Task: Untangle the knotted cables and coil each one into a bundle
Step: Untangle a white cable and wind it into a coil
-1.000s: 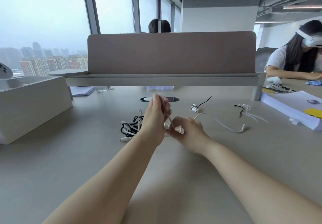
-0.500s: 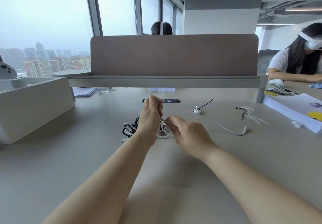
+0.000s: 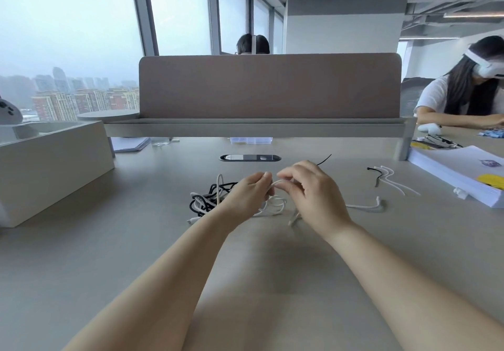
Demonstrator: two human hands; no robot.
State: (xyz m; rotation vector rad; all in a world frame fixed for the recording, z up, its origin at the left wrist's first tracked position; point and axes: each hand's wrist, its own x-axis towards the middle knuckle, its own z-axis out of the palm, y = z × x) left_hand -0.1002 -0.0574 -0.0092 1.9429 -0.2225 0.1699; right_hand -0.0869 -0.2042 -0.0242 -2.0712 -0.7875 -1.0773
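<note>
While both hands meet at frame centre over the worktop (image 3: 136, 255) | cream box (image 3: 54, 170) far left | black-and-white cable tangle (image 3: 207, 200) lies left of centre | left hand (image 3: 246, 196) pinches a white cable (image 3: 275, 183) loop | right hand (image 3: 316, 195) pinches the same loop, fingers curled | cable's plug end (image 3: 380, 203) trails right | cable ties (image 3: 387, 176), paper stack (image 3: 450, 170) far right
</note>
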